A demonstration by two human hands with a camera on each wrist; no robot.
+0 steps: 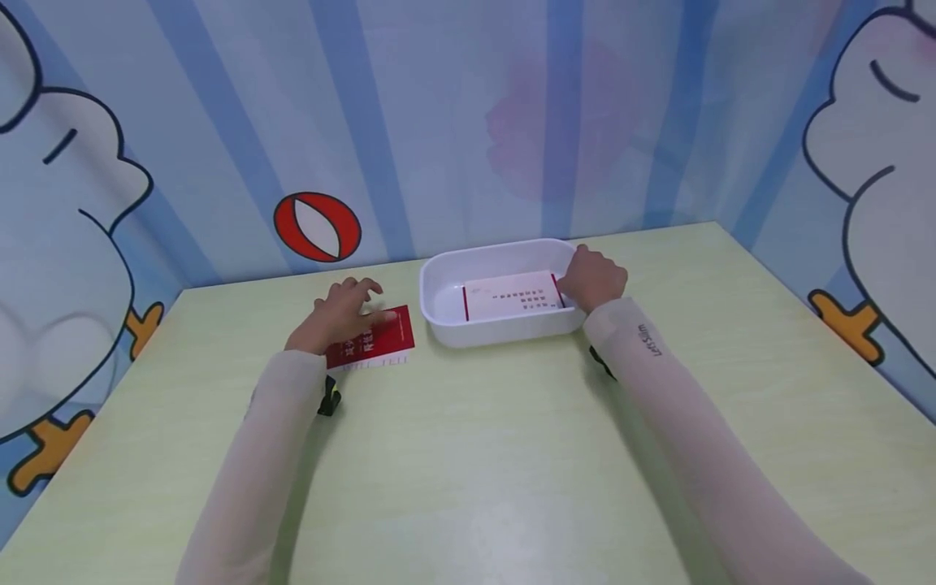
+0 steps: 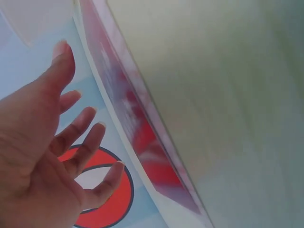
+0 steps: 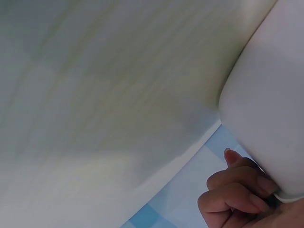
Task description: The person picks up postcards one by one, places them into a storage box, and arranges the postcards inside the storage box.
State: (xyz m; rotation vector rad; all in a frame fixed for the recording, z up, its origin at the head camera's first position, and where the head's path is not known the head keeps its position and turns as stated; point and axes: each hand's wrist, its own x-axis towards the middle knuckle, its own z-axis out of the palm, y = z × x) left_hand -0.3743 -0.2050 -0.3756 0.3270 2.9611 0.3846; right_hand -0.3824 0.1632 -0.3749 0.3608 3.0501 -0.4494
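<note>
A flat red packet (image 1: 398, 329) with white print and a white side edge lies on the table, left of a white plastic tub (image 1: 504, 331). My left hand (image 1: 340, 315) is over this packet with its fingers spread and loosely bent. In the left wrist view the left hand (image 2: 50, 142) holds nothing, and the packet's edge (image 2: 156, 133) is beside it. My right hand (image 1: 595, 278) grips the tub's right end, fingers curled at the rim in the right wrist view. Inside the tub is a white packet (image 1: 512, 296) with red borders and red print.
The pale wooden table (image 1: 439, 455) ends at a blue striped backdrop (image 1: 453, 122) close behind the tub. Cartoon figures and a red-and-white ball (image 1: 318, 227) are printed on the backdrop. Dark straps (image 1: 329, 396) show at the wrists.
</note>
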